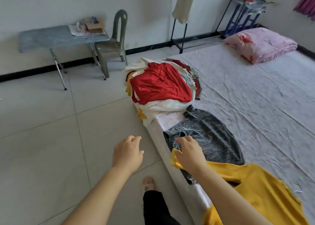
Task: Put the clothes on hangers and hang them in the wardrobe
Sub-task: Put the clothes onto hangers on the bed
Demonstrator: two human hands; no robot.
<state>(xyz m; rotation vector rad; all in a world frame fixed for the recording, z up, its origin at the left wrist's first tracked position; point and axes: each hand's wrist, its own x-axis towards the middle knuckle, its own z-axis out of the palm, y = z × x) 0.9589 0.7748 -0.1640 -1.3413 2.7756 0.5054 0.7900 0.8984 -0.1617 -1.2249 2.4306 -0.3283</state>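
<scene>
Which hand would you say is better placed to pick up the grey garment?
Right: the right hand is over the grey garment, while the left hand hovers off the mattress, above the floor.

1. A grey folding table (51, 38) stands by the wall on the tiled floor (42, 122), with papers and a cardboard box (92, 26) at its right end
2. A grey plastic chair (115, 42) stands just beside the table
3. A folded pink floral quilt (259, 44) lies at the far end of the pale bed sheet (255, 105)
4. A pink curtain (306, 4) hangs at top right
</scene>
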